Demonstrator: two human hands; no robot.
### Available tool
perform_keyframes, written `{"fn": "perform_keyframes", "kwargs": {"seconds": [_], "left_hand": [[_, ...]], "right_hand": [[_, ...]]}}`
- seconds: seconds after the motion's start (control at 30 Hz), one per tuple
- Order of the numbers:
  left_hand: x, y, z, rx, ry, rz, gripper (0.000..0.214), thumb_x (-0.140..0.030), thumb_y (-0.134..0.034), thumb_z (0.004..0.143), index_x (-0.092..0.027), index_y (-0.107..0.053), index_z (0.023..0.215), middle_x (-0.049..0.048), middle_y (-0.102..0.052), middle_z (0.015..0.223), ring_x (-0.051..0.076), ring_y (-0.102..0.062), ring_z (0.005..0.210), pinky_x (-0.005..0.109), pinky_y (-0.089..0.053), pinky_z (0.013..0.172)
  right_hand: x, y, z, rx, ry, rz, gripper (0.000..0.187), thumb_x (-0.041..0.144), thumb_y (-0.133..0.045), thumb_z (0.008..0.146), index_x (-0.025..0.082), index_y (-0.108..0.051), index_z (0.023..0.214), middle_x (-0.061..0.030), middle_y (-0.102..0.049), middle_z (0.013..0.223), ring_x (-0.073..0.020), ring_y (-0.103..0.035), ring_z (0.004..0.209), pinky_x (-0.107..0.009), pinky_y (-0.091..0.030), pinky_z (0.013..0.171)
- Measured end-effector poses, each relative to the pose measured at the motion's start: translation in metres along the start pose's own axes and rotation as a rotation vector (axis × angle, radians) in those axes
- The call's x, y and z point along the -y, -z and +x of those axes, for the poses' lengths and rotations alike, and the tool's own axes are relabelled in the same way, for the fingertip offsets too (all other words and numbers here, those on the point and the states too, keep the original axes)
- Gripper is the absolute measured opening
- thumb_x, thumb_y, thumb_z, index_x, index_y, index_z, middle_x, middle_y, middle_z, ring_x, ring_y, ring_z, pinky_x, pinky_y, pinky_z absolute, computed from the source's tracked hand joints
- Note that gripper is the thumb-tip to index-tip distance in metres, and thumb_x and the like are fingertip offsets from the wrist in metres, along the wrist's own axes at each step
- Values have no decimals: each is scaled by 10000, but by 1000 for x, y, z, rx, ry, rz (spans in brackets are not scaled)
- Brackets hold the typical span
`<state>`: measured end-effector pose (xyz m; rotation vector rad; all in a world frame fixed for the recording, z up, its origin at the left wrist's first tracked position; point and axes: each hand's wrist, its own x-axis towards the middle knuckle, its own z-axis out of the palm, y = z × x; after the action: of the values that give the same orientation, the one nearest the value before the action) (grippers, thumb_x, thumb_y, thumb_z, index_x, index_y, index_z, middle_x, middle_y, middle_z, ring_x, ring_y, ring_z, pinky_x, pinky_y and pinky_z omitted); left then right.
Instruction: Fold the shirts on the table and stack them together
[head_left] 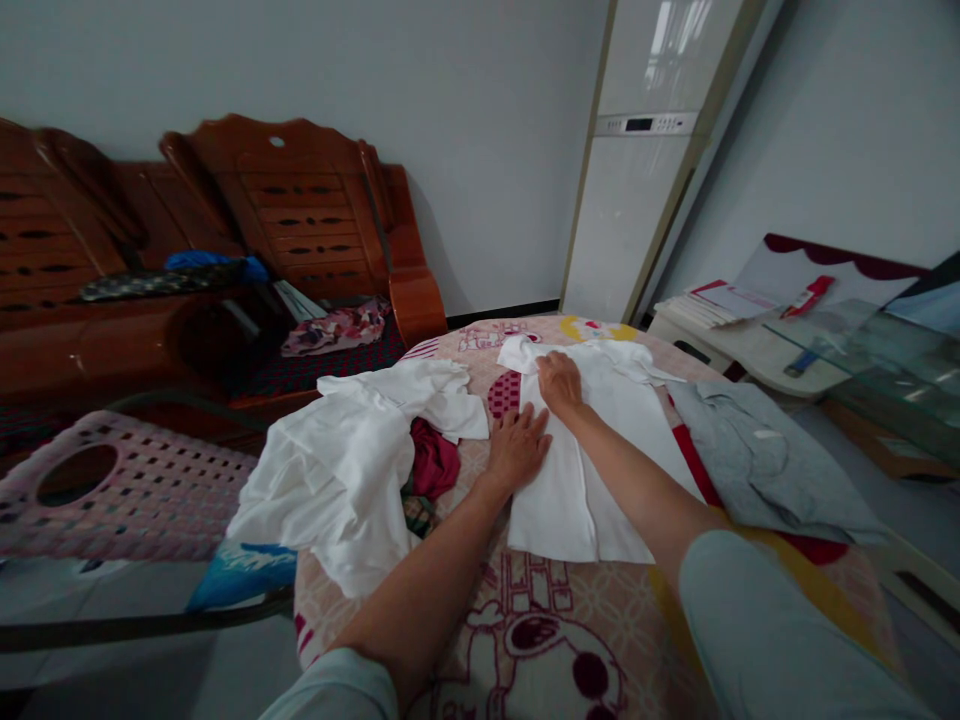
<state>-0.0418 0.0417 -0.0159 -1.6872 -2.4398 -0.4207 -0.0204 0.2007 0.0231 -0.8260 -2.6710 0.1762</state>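
Note:
A white shirt [577, 480] lies spread flat on a round table covered with a pink patterned cloth [525, 620]. My left hand [517, 445] rests flat on the shirt's left edge, fingers stretched out. My right hand [559, 383] presses on the shirt farther up, near its collar end, fingers curled down on the fabric. A heap of white garments [352, 450] with a dark red piece [435, 462] under it lies to the left of my left hand. A grey shirt [757, 455] lies at the right side of the table.
A pink plastic stool [112, 485] stands at the left. Behind it is a carved wooden sofa [300, 210] with clothes on it. A tall white air conditioner [637, 160] stands at the back. A low white table [750, 340] with papers is at the right.

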Motion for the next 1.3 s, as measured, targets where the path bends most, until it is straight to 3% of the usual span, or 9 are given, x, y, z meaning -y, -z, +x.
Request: {"fn": "perform_keyframes", "kwargs": {"seconds": [0.13,0.33,0.5,0.6,0.7,0.83,0.97,1.13,1.3], "left_hand": [[1,3,2,29,-14,16,475,-426,-418,962,-298,-493,1413,77,-451,1500,334,-484,1215,521,-402,987],[0,4,1,-27,-89,-57,564,-427,-480,943,-249,-418,1476,120,-336,1571,328,-358,1393,508,-321,1105],[-1,4,-5,153,-322,-69,558,-464,-385,986,-256,-359,1504,117,-333,1574,306,-316,1440,563,-257,1139],[-5,10,-9,151,-307,-70,600,-499,-400,978,-252,-327,1520,134,-301,1585,309,-294,1453,566,-235,1150],[-14,17,-16,150,-381,-88,675,-581,-447,938,-286,-303,1527,118,-275,1598,280,-249,1476,519,-207,1176],[-24,16,-24,230,-482,-89,660,-611,-390,948,-301,-304,1524,108,-287,1593,259,-255,1476,502,-212,1177],[-23,14,-25,219,-486,-114,650,-596,-426,941,-301,-331,1513,104,-292,1590,262,-266,1472,514,-212,1177],[-18,22,4,295,-379,-312,502,-436,-507,944,-239,-499,1405,91,-525,1448,208,-492,1333,375,-359,1118],[-38,20,79,217,-213,-571,405,-276,-562,896,-153,-595,1281,103,-656,1273,195,-659,1069,297,-478,972]], "right_hand": [[-2,2,-13,174,106,-1,326,114,-437,922,128,-677,1142,-144,-652,1231,-226,-552,1183,-332,-374,1046],[-19,29,-51,122,67,45,357,191,-431,953,132,-649,1228,-113,-639,1296,-205,-556,1215,-306,-391,1049],[-58,43,-110,63,-71,-47,353,241,-504,926,116,-642,1225,-164,-605,1327,-259,-523,1271,-374,-387,1076],[-84,40,-140,116,-92,-49,382,258,-538,907,89,-631,1238,-198,-591,1340,-274,-509,1298,-397,-381,1092],[-97,34,-160,62,-45,-39,473,304,-514,926,69,-558,1334,-219,-539,1399,-282,-466,1343,-426,-364,1111],[-94,26,-174,5,5,-68,514,368,-496,945,132,-507,1401,-179,-466,1481,-296,-401,1391,-470,-316,1135],[-88,25,-178,3,12,-47,502,385,-505,948,159,-522,1396,-164,-465,1486,-292,-382,1405,-472,-295,1147],[-84,23,-177,2,70,47,455,344,-553,926,137,-589,1330,-177,-508,1447,-275,-438,1371,-451,-297,1159],[-81,18,-174,-102,19,91,508,335,-512,942,96,-526,1390,-188,-451,1491,-271,-396,1401,-437,-299,1165]]}}
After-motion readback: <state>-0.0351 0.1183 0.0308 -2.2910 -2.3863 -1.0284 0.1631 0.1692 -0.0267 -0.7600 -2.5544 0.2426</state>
